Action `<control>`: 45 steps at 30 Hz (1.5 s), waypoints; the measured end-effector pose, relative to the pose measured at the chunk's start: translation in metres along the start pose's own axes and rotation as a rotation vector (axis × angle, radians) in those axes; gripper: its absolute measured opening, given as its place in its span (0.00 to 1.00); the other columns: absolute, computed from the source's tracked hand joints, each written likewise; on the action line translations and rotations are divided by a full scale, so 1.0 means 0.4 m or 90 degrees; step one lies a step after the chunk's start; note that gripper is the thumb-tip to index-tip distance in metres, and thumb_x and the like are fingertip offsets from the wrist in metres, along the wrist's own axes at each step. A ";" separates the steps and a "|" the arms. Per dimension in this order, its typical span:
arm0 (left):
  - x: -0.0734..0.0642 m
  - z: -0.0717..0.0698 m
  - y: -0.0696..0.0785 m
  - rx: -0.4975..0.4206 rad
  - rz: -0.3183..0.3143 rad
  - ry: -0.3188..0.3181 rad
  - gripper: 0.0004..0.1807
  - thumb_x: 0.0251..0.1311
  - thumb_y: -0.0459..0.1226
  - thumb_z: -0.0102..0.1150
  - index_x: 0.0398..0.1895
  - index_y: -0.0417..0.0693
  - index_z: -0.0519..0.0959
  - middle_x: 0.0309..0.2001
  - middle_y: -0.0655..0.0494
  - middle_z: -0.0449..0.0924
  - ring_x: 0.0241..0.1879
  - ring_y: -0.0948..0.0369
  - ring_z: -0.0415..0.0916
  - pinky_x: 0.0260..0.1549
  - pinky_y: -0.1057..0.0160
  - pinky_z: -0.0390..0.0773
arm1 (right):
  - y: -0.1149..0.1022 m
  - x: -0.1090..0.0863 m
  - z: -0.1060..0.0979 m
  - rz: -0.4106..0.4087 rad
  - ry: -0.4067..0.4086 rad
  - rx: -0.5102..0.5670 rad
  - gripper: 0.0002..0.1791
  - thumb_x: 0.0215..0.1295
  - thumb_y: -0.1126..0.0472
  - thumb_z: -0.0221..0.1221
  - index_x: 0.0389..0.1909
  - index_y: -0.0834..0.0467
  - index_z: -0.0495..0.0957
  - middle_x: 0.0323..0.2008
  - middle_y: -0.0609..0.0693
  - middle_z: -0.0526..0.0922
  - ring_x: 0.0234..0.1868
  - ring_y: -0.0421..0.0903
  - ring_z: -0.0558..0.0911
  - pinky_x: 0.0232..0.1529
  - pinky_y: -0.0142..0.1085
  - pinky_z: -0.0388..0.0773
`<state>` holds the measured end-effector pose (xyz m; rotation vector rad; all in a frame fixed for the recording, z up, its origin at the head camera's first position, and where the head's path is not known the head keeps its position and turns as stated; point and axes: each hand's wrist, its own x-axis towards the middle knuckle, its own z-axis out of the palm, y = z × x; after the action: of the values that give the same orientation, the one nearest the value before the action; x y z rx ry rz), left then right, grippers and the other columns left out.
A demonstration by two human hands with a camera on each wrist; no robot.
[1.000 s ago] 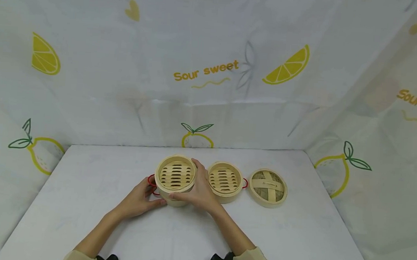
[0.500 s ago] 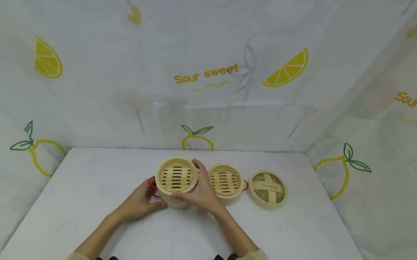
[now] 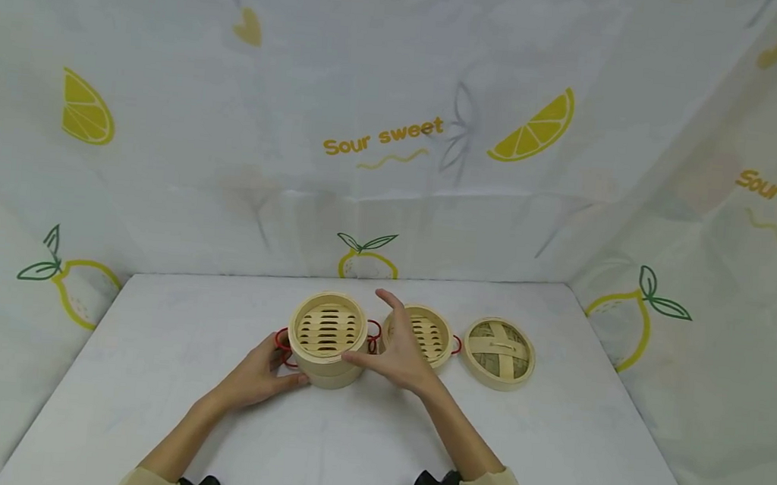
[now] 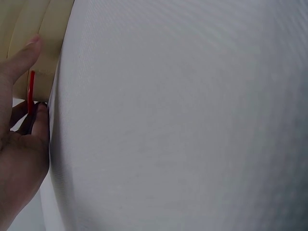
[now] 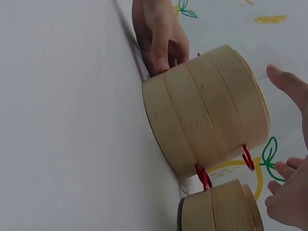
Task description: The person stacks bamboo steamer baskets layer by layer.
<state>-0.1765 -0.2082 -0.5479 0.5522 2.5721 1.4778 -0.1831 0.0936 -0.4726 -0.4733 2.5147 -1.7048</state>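
Observation:
Two stacked bamboo steamer baskets [image 3: 337,378] stand left of the table's middle, slatted floor up, with red loop handles [image 5: 248,158] on their sides. My left hand [image 3: 258,377] grips the lower basket at its left side, thumb on the front wall and fingers by the red handle [image 4: 31,91]. Just right of the stack, my right hand [image 3: 403,356] is spread with nothing in it, thumb and fingers apart from the wall in the right wrist view. Partly behind that hand sits another steamer basket [image 3: 447,337].
A bamboo steamer lid [image 3: 501,350] with crossed bands lies right of the single basket. All stand on a white-covered table [image 3: 550,453]. A white cloth [image 3: 252,148] printed with lemons hangs behind and at the sides.
My right hand has let go of the upper basket and moved right, uncovering the red handles on that side. The left hand and the stack have stayed in place.

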 end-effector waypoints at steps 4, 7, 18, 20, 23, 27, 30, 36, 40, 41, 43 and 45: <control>-0.002 -0.002 -0.007 -0.002 -0.003 0.002 0.49 0.59 0.45 0.83 0.78 0.39 0.66 0.68 0.43 0.79 0.73 0.42 0.77 0.77 0.42 0.75 | 0.012 -0.006 -0.021 -0.009 0.018 -0.024 0.67 0.51 0.49 0.85 0.87 0.50 0.52 0.86 0.54 0.58 0.89 0.58 0.53 0.88 0.68 0.55; -0.003 -0.003 -0.008 0.003 -0.002 0.005 0.49 0.59 0.45 0.83 0.78 0.39 0.66 0.68 0.43 0.79 0.73 0.42 0.77 0.77 0.41 0.75 | 0.020 -0.011 -0.033 -0.009 0.027 -0.038 0.68 0.50 0.49 0.85 0.87 0.49 0.52 0.86 0.53 0.58 0.88 0.59 0.54 0.87 0.70 0.56; 0.000 -0.003 -0.003 0.013 0.006 0.009 0.47 0.60 0.44 0.82 0.78 0.39 0.67 0.67 0.44 0.79 0.72 0.44 0.78 0.77 0.42 0.75 | 0.059 -0.025 -0.079 0.010 0.057 -0.076 0.68 0.48 0.46 0.85 0.86 0.43 0.52 0.85 0.55 0.58 0.87 0.62 0.56 0.83 0.73 0.60; 0.000 -0.004 -0.003 0.010 0.008 0.008 0.47 0.60 0.44 0.83 0.78 0.39 0.67 0.67 0.44 0.79 0.72 0.43 0.78 0.77 0.42 0.75 | 0.065 -0.026 -0.089 0.011 0.063 -0.088 0.68 0.48 0.47 0.86 0.86 0.44 0.53 0.84 0.56 0.58 0.86 0.63 0.57 0.82 0.73 0.61; 0.001 -0.004 -0.002 -0.001 0.009 0.004 0.48 0.60 0.44 0.83 0.78 0.39 0.67 0.68 0.43 0.79 0.73 0.42 0.77 0.78 0.42 0.74 | 0.073 -0.027 -0.103 0.015 0.072 -0.090 0.68 0.48 0.48 0.86 0.86 0.46 0.53 0.84 0.58 0.58 0.85 0.64 0.58 0.82 0.74 0.62; 0.001 -0.003 -0.002 -0.005 0.007 0.001 0.49 0.60 0.44 0.83 0.79 0.39 0.66 0.68 0.42 0.79 0.74 0.41 0.76 0.78 0.41 0.74 | 0.084 -0.030 -0.118 0.035 0.081 -0.087 0.68 0.49 0.47 0.85 0.86 0.45 0.53 0.84 0.58 0.58 0.86 0.64 0.57 0.82 0.75 0.61; 0.001 -0.003 -0.003 -0.002 0.007 0.002 0.49 0.60 0.44 0.83 0.78 0.39 0.66 0.68 0.42 0.79 0.74 0.41 0.76 0.78 0.42 0.74 | 0.096 -0.031 -0.128 0.046 0.087 -0.091 0.67 0.49 0.46 0.85 0.86 0.45 0.52 0.84 0.57 0.58 0.86 0.64 0.57 0.82 0.75 0.61; 0.003 -0.004 -0.004 -0.008 0.010 0.005 0.48 0.59 0.43 0.83 0.78 0.38 0.67 0.68 0.42 0.79 0.73 0.41 0.77 0.78 0.43 0.74 | 0.120 -0.034 -0.141 0.054 0.094 -0.098 0.68 0.49 0.47 0.85 0.86 0.48 0.53 0.83 0.60 0.60 0.85 0.63 0.59 0.84 0.72 0.61; 0.002 -0.003 -0.004 -0.007 0.009 0.001 0.49 0.60 0.44 0.83 0.79 0.38 0.66 0.69 0.42 0.79 0.74 0.41 0.76 0.78 0.42 0.74 | 0.132 -0.038 -0.146 0.065 0.095 -0.102 0.69 0.48 0.48 0.86 0.86 0.50 0.52 0.83 0.62 0.60 0.85 0.65 0.59 0.85 0.71 0.60; 0.002 -0.003 -0.004 -0.009 0.009 0.001 0.49 0.60 0.44 0.83 0.79 0.38 0.66 0.69 0.42 0.79 0.74 0.41 0.76 0.78 0.42 0.74 | 0.135 -0.038 -0.147 0.067 0.093 -0.103 0.69 0.48 0.48 0.86 0.86 0.51 0.52 0.83 0.63 0.60 0.85 0.65 0.59 0.85 0.71 0.60; 0.002 -0.003 -0.004 -0.010 0.009 0.000 0.49 0.60 0.44 0.83 0.79 0.38 0.66 0.69 0.42 0.79 0.74 0.41 0.76 0.78 0.42 0.74 | 0.141 -0.040 -0.147 0.073 0.092 -0.104 0.70 0.48 0.49 0.86 0.87 0.52 0.51 0.83 0.63 0.60 0.85 0.65 0.59 0.85 0.71 0.60; 0.001 -0.003 -0.004 -0.013 0.009 0.000 0.49 0.59 0.44 0.83 0.79 0.39 0.66 0.69 0.42 0.79 0.74 0.41 0.76 0.78 0.42 0.74 | 0.146 -0.041 -0.147 0.079 0.087 -0.109 0.71 0.47 0.48 0.86 0.87 0.52 0.51 0.84 0.62 0.60 0.85 0.65 0.59 0.85 0.71 0.60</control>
<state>-0.1777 -0.2097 -0.5485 0.5690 2.5552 1.5074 -0.1932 0.1707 -0.5053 -0.2105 2.7361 -1.5362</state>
